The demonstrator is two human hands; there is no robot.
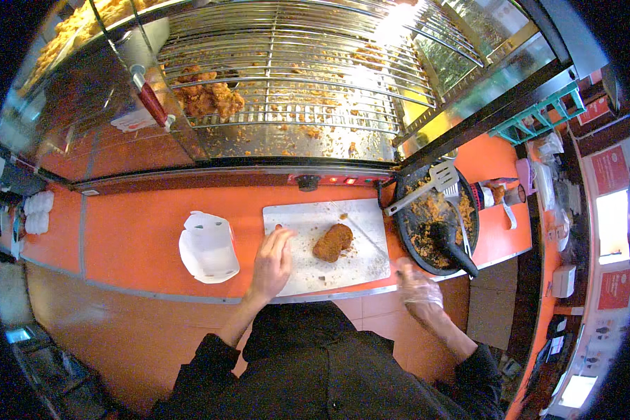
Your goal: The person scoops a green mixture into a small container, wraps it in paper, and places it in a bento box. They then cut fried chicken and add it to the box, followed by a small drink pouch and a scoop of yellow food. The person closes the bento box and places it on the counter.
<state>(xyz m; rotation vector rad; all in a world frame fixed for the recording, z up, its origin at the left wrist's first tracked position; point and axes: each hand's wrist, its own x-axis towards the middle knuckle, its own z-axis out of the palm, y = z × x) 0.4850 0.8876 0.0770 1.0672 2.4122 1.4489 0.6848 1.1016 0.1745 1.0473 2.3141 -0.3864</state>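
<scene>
A browned, crumb-coated piece of fried food (332,243) lies on a white board (301,273) dotted with crumbs. My left hand (271,262) is at the board's left edge, fingers stretched out, holding nothing I can see. To the right of the board is my right hand (420,288) in a clear plastic glove, its fingers extended and no thing visible in them. Close beyond it sits a round black stone-like dish (416,245) with orange-brown crumbs. A slotted spatula (430,185), a fork-like metal utensil (456,206) and a dark pestle-shaped piece (449,245) rest in the dish.
An open white carton (208,248) stands left of the board on the orange counter (136,238). Behind rises a heated display cabinet (308,175) with wire racks and fried chicken (206,93). Red-handled tongs (150,101) hang at its left. White containers (38,212) stand far left.
</scene>
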